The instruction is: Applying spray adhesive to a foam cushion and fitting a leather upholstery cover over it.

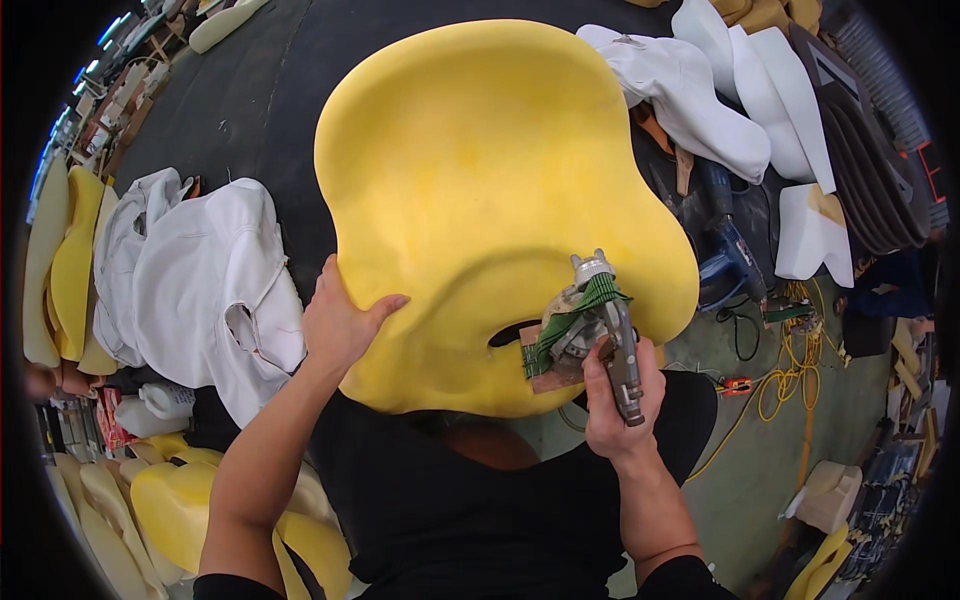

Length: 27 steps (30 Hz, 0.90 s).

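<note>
- The yellow cushion [480, 170] lies hollow side up at the near side of the dark bench [230, 120]; its lower edge seems to overhang, so a hard push could tip or slide it.
- The left hand [340, 315] is spread wide, thumb on the face and fingers along the left edge, bracing more than gripping; it might slip.
- The right hand [625, 410] curls firmly round a metal tool [622, 365] (its exact kind is hard to tell) over the lower right; a knock could dent the foam.
- The green cloth [575, 325] round the tool might snag in the dark slot [510, 333] just beside it.
</note>
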Tool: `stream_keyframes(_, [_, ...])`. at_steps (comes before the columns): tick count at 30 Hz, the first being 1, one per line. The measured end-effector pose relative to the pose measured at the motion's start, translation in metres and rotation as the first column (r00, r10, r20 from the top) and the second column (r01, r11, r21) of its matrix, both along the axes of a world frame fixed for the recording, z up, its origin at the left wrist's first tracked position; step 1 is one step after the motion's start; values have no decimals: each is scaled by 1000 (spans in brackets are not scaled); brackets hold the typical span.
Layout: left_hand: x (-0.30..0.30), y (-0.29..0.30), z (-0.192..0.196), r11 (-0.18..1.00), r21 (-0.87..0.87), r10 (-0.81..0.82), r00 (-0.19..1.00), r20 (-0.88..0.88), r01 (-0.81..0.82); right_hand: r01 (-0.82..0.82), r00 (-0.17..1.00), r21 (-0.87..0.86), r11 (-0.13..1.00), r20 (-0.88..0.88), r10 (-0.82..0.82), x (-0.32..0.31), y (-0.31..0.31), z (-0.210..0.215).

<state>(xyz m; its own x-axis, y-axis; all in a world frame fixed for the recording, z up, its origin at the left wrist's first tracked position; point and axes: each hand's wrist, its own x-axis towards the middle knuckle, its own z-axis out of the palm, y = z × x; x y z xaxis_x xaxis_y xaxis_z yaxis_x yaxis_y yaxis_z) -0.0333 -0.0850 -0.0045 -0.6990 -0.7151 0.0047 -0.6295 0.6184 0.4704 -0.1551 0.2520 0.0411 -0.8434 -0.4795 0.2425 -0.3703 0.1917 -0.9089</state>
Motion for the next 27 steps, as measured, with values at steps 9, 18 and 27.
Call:
stream_keyframes(9, [-1,-4,-2,1000,9,4,1000,9,-4,-6,999,33,999,-52,8,3,-2,2])
stream_keyframes(18, [-4,-4,1,998,54,11,1000,22,-12,8,997,-44,999,-74,-11,5,-10,3])
stream_keyframes(27, [-6,-5,0,999,39,23,999,47,-25,-9,998,-14,1000,-70,8,11,-11,7])
